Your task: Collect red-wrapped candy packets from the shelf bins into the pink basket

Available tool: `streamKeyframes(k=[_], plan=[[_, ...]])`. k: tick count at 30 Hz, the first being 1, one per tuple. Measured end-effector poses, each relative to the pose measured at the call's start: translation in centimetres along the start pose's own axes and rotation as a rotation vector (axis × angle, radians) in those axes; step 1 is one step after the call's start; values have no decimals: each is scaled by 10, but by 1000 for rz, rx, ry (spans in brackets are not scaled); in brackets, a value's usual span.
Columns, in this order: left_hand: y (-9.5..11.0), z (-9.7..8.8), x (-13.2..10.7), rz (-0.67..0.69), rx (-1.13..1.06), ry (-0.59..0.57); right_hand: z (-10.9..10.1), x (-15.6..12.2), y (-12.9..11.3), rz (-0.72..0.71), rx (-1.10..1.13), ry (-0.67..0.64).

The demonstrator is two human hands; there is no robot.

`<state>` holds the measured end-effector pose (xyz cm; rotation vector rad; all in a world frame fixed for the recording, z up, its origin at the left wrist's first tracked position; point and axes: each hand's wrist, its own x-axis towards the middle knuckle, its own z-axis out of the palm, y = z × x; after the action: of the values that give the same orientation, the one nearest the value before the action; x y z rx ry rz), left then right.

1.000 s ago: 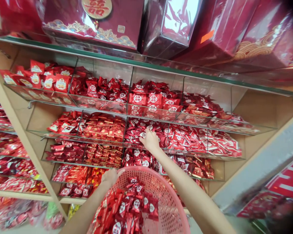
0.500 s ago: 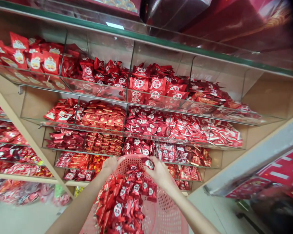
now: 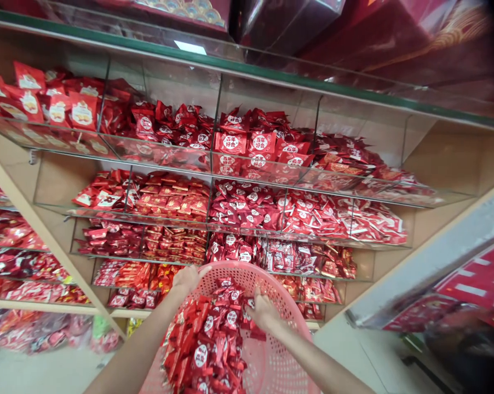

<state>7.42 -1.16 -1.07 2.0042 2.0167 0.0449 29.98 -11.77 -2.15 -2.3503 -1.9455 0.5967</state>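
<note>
My left hand point(image 3: 186, 280) grips the far left rim of a pink plastic basket point(image 3: 280, 350), which is tilted toward me. A heap of small red candy packets point(image 3: 210, 345) with round white labels fills the basket's left side. My right hand point(image 3: 263, 312) is down inside the basket, fingers curled among the packets at the top of the heap. What it holds, if anything, is hidden by the packets. Straight ahead, glass shelf bins hold matching dark red packets point(image 3: 241, 208).
Tiers of glass shelves point(image 3: 214, 164) with dividers carry several kinds of red wrapped sweets. Large red gift boxes point(image 3: 296, 22) sit on the top shelf. A wooden frame post point(image 3: 33, 219) slants at the left. A red sign point(image 3: 477, 284) lies at the lower right.
My right hand left the middle shelf bin, came down with a red packet over the basket, and now sits among the packets inside it. The view dropped slightly.
</note>
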Motion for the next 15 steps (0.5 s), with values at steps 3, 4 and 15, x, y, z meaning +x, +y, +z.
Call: streamKeyframes(k=[3,4,15], plan=[[0,1,0,5,1,7,10,5,3,-4,49,7],[0,1,0,6,3,8,11,5,4,-4,63,11],[2,-1,-3,-10,4,12,6,-5,3,20,-240,40]])
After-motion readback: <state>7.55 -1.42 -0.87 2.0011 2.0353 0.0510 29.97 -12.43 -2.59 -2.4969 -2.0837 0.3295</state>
